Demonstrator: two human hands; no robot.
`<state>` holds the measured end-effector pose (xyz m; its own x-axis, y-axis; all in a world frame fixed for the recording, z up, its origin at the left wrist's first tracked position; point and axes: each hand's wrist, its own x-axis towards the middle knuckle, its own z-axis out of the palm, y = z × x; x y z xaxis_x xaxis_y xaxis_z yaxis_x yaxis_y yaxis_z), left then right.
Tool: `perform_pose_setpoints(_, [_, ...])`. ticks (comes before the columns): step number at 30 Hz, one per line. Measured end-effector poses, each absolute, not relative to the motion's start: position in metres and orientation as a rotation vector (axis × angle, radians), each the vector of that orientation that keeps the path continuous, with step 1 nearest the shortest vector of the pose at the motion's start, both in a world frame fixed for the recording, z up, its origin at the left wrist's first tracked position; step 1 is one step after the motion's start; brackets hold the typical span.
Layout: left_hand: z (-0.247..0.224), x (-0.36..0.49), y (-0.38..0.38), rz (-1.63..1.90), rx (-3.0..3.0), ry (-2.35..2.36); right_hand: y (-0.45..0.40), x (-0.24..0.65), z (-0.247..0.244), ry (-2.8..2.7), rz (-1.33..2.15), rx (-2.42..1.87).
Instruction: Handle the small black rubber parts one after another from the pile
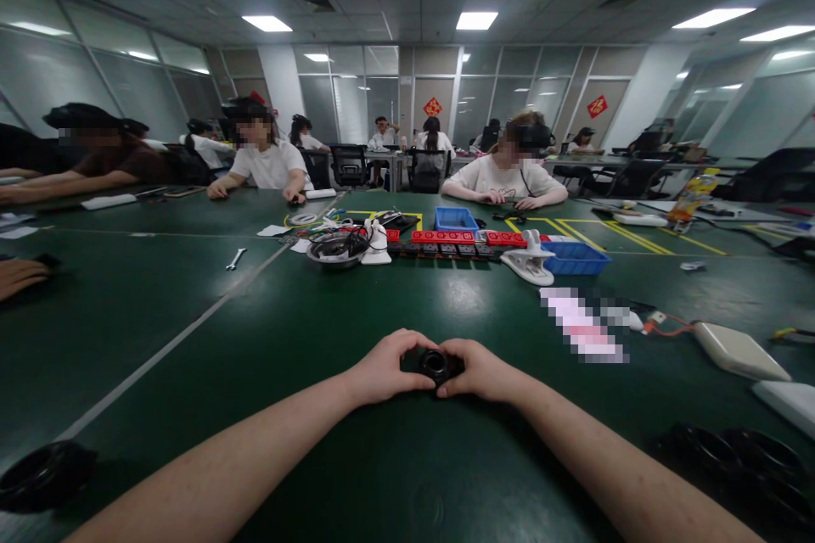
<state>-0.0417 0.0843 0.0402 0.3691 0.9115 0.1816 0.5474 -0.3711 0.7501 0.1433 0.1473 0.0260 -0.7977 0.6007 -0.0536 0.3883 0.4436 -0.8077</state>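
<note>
A small black ring-shaped part (434,363) with a round hole rests on the green table between my two hands. From the left, my left hand (388,365) curves around it, thumb in front and fingers behind. On the other side my right hand (480,366) closes on it in the same way, fingertips nearly meeting the left ones. Its lower side is partly hidden by my thumbs. A larger black ring (44,475) lies by my left forearm, and several more black rings (757,462) sit beyond my right forearm.
Ahead stand red and black power strips (446,237), blue trays (576,258), a white clip (530,259) and a bowl of cables (337,248). A wrench (236,259) lies left; a beige power bank (742,350) lies right. People sit across the table; a co-worker's hand (22,276) is left.
</note>
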Motion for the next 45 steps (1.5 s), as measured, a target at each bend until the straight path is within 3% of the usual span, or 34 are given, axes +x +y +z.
perform_pose_setpoints(15, [0.019,-0.018,0.092,1.128,1.909,1.666,0.132,0.123,0.014,-2.350,0.163,-1.335])
perform_pose_setpoints(29, [0.027,-0.037,0.098,0.907,1.942,1.281,0.156,0.148,0.029,-2.414,1.210,-0.720])
perform_pose_setpoints(36, [0.027,-0.039,0.102,0.885,1.950,1.245,0.160,0.147,0.024,-2.455,1.291,-0.746])
perform_pose_setpoints(45, [0.028,-0.038,0.100,0.865,1.987,1.291,0.161,0.147,0.020,-2.509,1.102,-0.828])
